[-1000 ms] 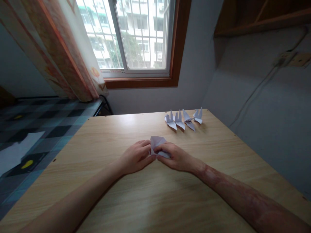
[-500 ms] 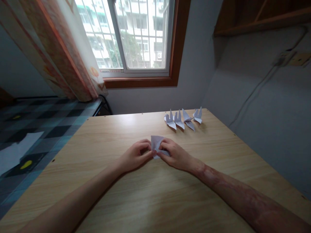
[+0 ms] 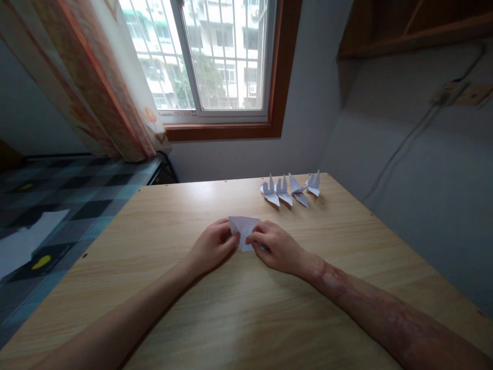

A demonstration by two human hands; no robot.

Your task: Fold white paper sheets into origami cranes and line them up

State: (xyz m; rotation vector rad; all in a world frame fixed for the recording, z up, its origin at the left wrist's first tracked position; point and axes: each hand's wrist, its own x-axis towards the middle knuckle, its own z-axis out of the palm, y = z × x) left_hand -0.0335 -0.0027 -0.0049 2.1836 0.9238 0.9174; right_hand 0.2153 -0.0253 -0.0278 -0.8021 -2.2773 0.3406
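Observation:
A small piece of folded white paper (image 3: 243, 226) rests on the wooden table (image 3: 246, 318), pinched between both my hands. My left hand (image 3: 212, 247) grips its left edge with curled fingers. Closed on its right side is my right hand (image 3: 275, 246), thumb and fingers pressing the paper. The lower part of the paper is hidden by my fingers.
Several finished white paper cranes (image 3: 291, 189) stand in a row at the table's far right. A window (image 3: 215, 56) with a patterned curtain (image 3: 103, 82) is behind the table. A checkered bed cover (image 3: 50, 205) with white paper (image 3: 23, 241) lies to the left. A wall runs along the right.
The folded paper has been turned and opened leftward; its flap now points left, and both hands have shifted slightly left with it.

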